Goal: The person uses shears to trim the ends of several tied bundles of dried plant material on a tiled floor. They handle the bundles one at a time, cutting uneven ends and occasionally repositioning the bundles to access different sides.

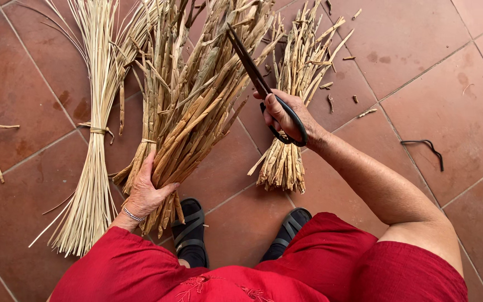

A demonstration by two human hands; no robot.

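Note:
My left hand [145, 193] grips the lower end of a thick bundle of dried brown leaf strips [188, 100], held tilted up and away from me. My right hand [286, 116] holds black scissors [261, 84] by their loop handles. The long blades lie shut and point up-left along the bundle's upper right side. A silver bracelet sits on my left wrist.
A tied sheaf of pale thin straw [93, 134] lies on the terracotta tile floor [437, 100] at left. A shorter tied bundle of brown strips [294, 95] lies at centre right. Loose scraps and a small black cord [426, 146] lie right. My sandalled feet [191, 232] stand below.

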